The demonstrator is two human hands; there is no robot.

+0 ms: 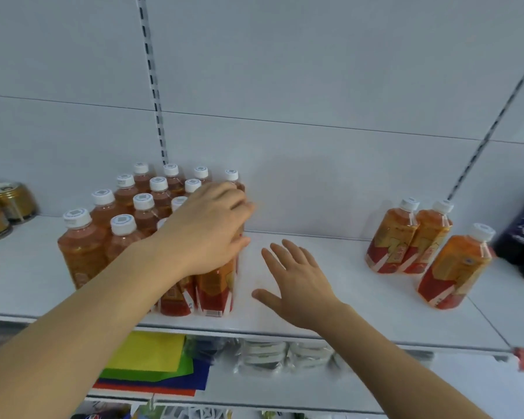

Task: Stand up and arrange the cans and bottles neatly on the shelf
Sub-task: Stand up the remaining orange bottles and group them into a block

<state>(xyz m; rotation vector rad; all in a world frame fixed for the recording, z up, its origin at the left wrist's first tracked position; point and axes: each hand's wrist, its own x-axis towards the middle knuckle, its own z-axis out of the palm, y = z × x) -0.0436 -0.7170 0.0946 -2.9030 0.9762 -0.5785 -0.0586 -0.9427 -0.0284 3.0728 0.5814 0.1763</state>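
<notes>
Lighting's bright and even, kind of cool white, probably from overhead. There's a soft shadow on the back panel behind the hands, nothing harsh, no real glare. The wide-angle lens bends the upright rails near the edges. The left hand is motion-smeared, and the corners go mushy, especially bottom right.

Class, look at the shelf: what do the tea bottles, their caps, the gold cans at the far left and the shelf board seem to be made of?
Tea bottles: likely clear plastic, since the amber drink shows through; glossy printed label.
Caps: white, seemingly matte plastic.
Gold cans: probably metal, with a shiny reflective wall and rim.
Shelf board: smooth white surface, perhaps painted metal; the material cannot be told for sure.
</notes>
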